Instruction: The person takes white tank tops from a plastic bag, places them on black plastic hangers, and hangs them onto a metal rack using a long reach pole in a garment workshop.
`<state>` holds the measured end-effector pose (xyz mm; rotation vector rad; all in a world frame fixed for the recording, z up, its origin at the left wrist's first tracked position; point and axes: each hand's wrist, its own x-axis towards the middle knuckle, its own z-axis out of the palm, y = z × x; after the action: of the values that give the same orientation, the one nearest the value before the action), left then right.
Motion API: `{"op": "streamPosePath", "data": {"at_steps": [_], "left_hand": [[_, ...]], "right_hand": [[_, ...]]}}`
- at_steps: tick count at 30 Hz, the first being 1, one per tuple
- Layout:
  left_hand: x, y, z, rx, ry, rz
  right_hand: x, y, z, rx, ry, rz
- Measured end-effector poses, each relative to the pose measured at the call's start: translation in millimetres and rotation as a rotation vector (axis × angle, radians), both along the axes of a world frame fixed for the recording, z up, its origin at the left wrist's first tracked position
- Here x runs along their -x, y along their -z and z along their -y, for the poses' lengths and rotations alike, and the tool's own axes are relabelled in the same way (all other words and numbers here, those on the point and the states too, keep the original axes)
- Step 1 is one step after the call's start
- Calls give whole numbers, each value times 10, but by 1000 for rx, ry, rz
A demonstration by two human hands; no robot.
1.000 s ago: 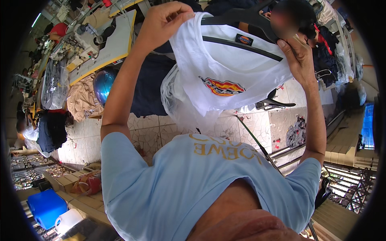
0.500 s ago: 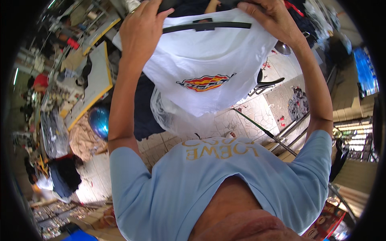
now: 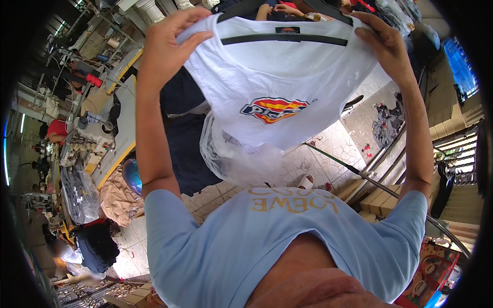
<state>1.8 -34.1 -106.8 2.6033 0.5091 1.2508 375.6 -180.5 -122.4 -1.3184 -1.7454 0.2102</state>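
A white sleeveless shirt (image 3: 298,66) with a red, yellow and dark printed patch hangs in front of me on a black hanger (image 3: 313,39). The hanger's bar crosses the neck opening, just below a small dark neck label (image 3: 287,30). My left hand (image 3: 172,46) pinches the left shoulder of the shirt between thumb and fingers. On the other side, my right hand (image 3: 385,43) grips the right shoulder, beside the hanger's end. A clear plastic bag (image 3: 231,159) hangs crumpled around the shirt's lower part.
At the left stand sewing machines on a yellow-edged table (image 3: 125,126), beside brown cloth (image 3: 120,197) and a shiny blue ball-like object (image 3: 132,177). Dark cloth (image 3: 187,149) lies below the shirt. Another person's hands (image 3: 280,10) show beyond the hanger. A metal pole (image 3: 359,173) slants at the right.
My hands have moved wider apart, and the shirt sits farther right in view with its neck and shoulders showing more fully. Both hands still hold its shoulders.
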Motion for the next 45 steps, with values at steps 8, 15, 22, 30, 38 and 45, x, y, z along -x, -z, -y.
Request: {"op": "streamPosePath", "data": {"at_steps": [8, 15, 22, 30, 38, 45], "left_hand": [[-234, -77, 11, -169, 56, 122], [-891, 361, 62, 142, 27, 138], [-1304, 798, 73, -326, 20, 90], [-1914, 591, 147, -257, 212, 232], [-2150, 320, 102, 21, 354, 257], [-2303, 464, 290, -152, 251, -21]], "right_hand": [[5, -312, 293, -116, -29, 69], [-223, 55, 488, -59, 102, 155], [-593, 124, 659, 54, 78, -62], [-948, -126, 1024, -93, 253, 137], [-635, -261, 1358, -114, 412, 206], [-464, 16, 1423, -176, 471, 170]]}}
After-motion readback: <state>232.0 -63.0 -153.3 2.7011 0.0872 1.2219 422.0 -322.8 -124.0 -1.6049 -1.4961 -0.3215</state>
